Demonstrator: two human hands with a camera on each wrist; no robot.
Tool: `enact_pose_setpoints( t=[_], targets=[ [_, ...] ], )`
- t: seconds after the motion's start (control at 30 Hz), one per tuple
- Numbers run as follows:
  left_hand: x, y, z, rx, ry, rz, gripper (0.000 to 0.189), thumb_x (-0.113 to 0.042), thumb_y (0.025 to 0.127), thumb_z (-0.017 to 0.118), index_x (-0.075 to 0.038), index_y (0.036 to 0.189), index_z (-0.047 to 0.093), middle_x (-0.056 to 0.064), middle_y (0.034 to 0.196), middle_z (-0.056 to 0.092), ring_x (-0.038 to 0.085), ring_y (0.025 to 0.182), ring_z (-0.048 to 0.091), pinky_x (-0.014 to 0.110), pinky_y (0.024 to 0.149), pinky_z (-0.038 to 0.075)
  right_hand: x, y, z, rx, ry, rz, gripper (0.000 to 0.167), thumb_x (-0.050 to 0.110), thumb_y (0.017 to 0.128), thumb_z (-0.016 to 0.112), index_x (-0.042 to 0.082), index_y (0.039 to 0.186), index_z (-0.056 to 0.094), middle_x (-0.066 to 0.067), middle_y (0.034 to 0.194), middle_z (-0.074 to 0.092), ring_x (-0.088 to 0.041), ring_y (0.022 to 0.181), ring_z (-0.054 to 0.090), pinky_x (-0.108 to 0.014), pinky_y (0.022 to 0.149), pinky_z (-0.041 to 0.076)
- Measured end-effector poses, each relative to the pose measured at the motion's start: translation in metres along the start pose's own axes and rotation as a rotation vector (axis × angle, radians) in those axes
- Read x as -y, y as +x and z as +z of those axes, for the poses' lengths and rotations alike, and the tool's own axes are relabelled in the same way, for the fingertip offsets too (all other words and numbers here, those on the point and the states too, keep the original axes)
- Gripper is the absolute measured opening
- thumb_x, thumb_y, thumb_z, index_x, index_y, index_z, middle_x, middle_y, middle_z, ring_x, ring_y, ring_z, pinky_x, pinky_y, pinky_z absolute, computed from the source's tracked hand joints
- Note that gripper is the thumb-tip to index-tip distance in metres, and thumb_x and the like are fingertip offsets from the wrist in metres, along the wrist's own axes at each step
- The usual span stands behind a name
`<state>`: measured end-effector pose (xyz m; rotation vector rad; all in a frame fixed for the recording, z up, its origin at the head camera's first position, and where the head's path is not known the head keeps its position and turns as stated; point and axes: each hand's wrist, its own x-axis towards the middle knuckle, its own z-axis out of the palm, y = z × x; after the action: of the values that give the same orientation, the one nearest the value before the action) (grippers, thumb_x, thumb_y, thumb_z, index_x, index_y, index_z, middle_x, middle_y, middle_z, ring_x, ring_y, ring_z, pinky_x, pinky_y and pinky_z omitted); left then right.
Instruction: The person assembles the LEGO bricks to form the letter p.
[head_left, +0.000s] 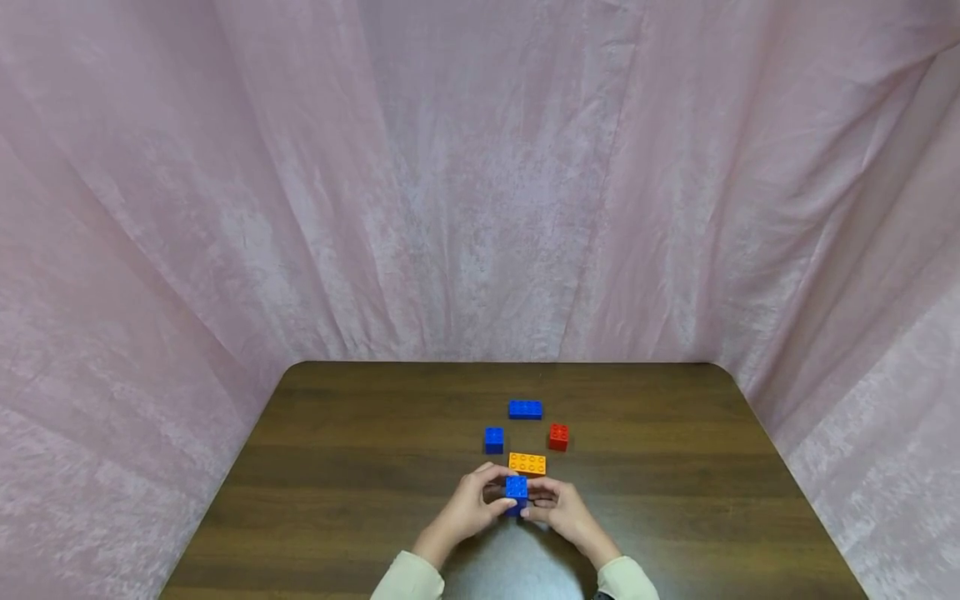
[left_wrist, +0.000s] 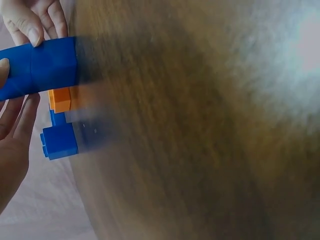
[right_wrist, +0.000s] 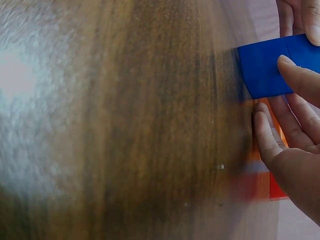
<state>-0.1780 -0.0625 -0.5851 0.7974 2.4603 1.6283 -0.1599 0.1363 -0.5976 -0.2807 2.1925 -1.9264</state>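
Head view: I see left hand [head_left: 472,506] and right hand [head_left: 566,512], fingers bent, pinching one blue stack [head_left: 517,487]. Behind lies an orange brick [head_left: 527,462].

Behind my two-brick stack [head_left: 516,485] lies an eight-stud brick [head_left: 527,463]; back-left, a four-stud brick [head_left: 494,440]; back-right, another four-stud brick [head_left: 558,437]; farthest, a second eight-stud brick [head_left: 525,410]

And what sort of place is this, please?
Probably a curtained-off indoor workspace: pale pink, velvety curtains hang behind and beside a dark brown, wood-grained table, on which stands a small red, studded plastic brick.
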Motion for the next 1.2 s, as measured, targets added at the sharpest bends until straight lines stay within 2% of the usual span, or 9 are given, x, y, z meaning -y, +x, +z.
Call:
enact_pose_setpoints(
  t=[0.1,0.23,0.4,0.5,0.6,0.7,0.8,0.93,1.2],
  targets=[
    [0.0,-0.001,0.002,-0.016,-0.022,0.014,0.031,-0.002,0.083,0.074,-0.004,0.112,0.063,0.008,0.105,0.06,0.025,0.101,0.063,0.032,0.088,0.055,0.0,0.0,0.0,-0.001,-0.007,0.002,0.038,-0.003,0.08,0.074,-0.013,0.113,0.06,-0.024,0.109,0.065,-0.032,0.097,0.065,-0.029,0.083,0.056],
    [0.0,-0.004,0.004,-0.035,-0.075,-0.008,0.032,-0.001,0.084,0.072,-0.003,0.114,0.062,0.008,0.105,0.06,0.025,0.101,0.064,0.03,0.087,0.055,-0.001,-0.001,0.0,0.0,-0.018,0.004,0.039,-0.002,0.08,0.075,-0.013,0.114,0.06,-0.024,0.11,0.065,-0.03,0.097,0.065,-0.031,0.084,0.056],
    [0.003,-0.007,0.008,-0.072,-0.13,-0.043,0.034,-0.001,0.083,0.073,-0.005,0.115,0.062,0.009,0.109,0.06,0.024,0.102,0.063,0.03,0.087,0.055,0.001,0.0,-0.006,0.041,-0.072,-0.056,0.038,-0.007,0.081,0.07,-0.016,0.116,0.057,-0.028,0.11,0.063,-0.037,0.099,0.063,-0.04,0.086,0.055],
    [0.005,-0.007,0.01,-0.099,-0.14,-0.049,0.035,-0.002,0.083,0.073,-0.005,0.116,0.062,0.012,0.111,0.061,0.026,0.102,0.063,0.032,0.087,0.055,0.006,0.001,-0.013,0.03,-0.105,-0.099,0.038,-0.01,0.081,0.067,-0.016,0.117,0.056,-0.03,0.11,0.062,-0.041,0.098,0.062,-0.037,0.084,0.056],
    [0.005,-0.008,0.01,-0.12,-0.138,-0.061,0.036,-0.002,0.083,0.074,-0.004,0.116,0.062,0.013,0.113,0.061,0.028,0.102,0.062,0.035,0.087,0.055,0.011,0.005,-0.021,-0.031,-0.126,-0.114,0.035,-0.008,0.083,0.067,-0.013,0.116,0.059,-0.029,0.111,0.063,-0.041,0.097,0.062,-0.029,0.082,0.056],
    [0.005,-0.009,0.009,-0.12,-0.144,-0.077,0.036,-0.002,0.082,0.074,-0.002,0.116,0.061,0.015,0.113,0.062,0.032,0.103,0.062,0.04,0.088,0.055,0.015,0.009,-0.026,-0.095,-0.141,-0.11,0.033,-0.004,0.085,0.069,-0.009,0.117,0.061,-0.026,0.112,0.064,-0.039,0.099,0.062,-0.03,0.085,0.056],
    [0.006,-0.009,0.008,-0.108,-0.157,-0.102,0.035,-0.002,0.082,0.074,-0.001,0.115,0.061,0.015,0.113,0.062,0.033,0.104,0.062,0.042,0.089,0.054,0.016,0.015,-0.029,-0.128,-0.134,-0.108,0.034,-0.002,0.086,0.069,-0.007,0.119,0.061,-0.026,0.117,0.062,-0.041,0.106,0.059,-0.041,0.092,0.053],
    [0.008,-0.008,0.007,-0.091,-0.161,-0.141,0.033,-0.005,0.083,0.075,-0.002,0.114,0.062,0.014,0.112,0.062,0.031,0.106,0.061,0.038,0.091,0.053,0.011,0.024,-0.03,-0.122,-0.147,-0.11,0.038,-0.001,0.086,0.069,-0.006,0.122,0.059,-0.024,0.122,0.06,-0.041,0.113,0.057,-0.049,0.098,0.047],
    [0.009,-0.008,0.006,-0.07,-0.15,-0.161,0.033,-0.009,0.084,0.075,-0.002,0.113,0.063,0.013,0.111,0.065,0.028,0.106,0.062,0.035,0.092,0.053,0.003,0.039,-0.024,-0.117,-0.234,-0.116,0.04,-0.003,0.082,0.072,-0.003,0.121,0.062,-0.02,0.12,0.063,-0.038,0.112,0.058,-0.049,0.098,0.047]
  ],
)
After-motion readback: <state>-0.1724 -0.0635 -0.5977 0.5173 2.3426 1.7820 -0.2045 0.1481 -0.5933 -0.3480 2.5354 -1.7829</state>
